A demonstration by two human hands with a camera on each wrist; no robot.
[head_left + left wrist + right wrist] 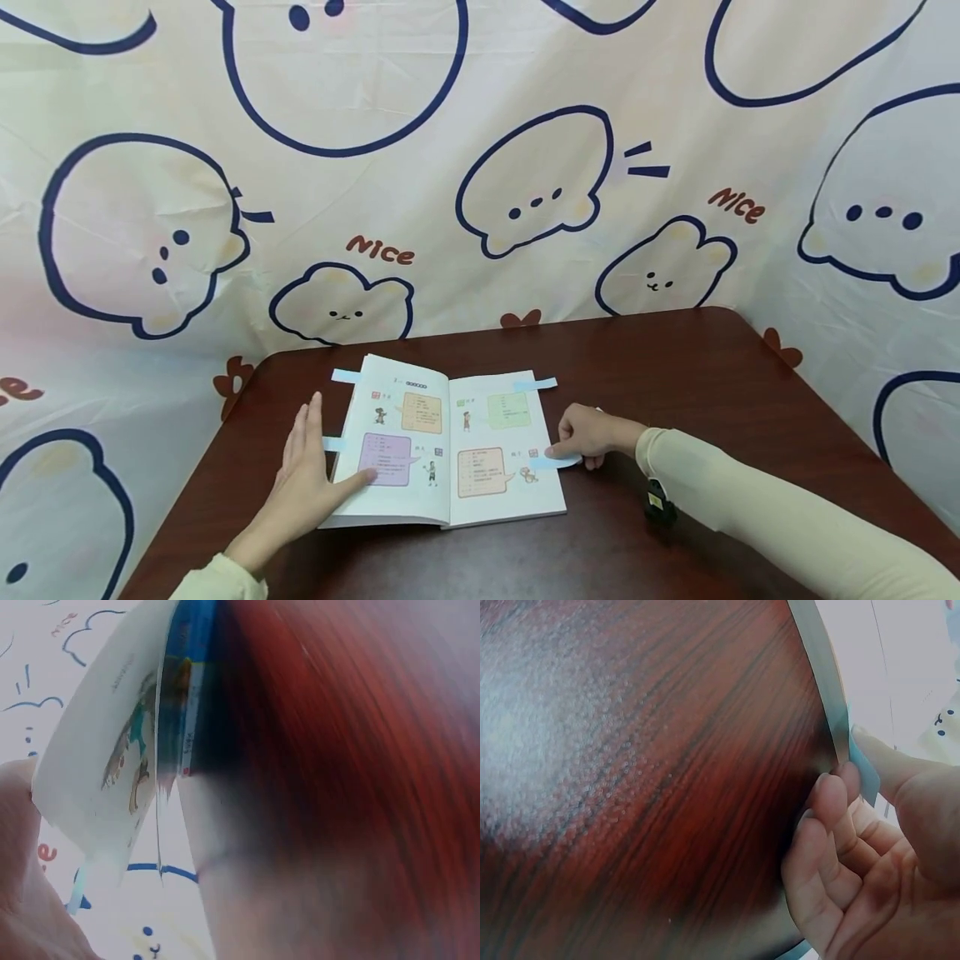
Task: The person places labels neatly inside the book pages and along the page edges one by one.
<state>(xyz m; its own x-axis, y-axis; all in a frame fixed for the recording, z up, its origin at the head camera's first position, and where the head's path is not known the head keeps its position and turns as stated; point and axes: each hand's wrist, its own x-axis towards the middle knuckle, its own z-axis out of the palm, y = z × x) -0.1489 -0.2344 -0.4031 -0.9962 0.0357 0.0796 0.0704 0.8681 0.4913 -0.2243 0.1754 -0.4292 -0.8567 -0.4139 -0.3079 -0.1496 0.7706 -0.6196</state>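
Note:
An open book [540, 492] with colored text boxes and small cartoon figures lies on the table. My left hand [300, 479] is at its left side, thumb resting on the left page and the other fingers straight beyond the page edge. At the right edge, my right hand [592, 433] pinches a light blue sticky tab [557, 462] that lies over the right page's lower side. The right wrist view shows the thumb on top of this blue tab [865, 776], with the other fingers curled below the page edge.
More blue tabs stick out from the book: an upper left one [346, 377], a lower left one [332, 445] and an upper right one [537, 385]. The dark red-brown wooden table [630, 358] is bordered by a white cartoon-print cloth [420, 200].

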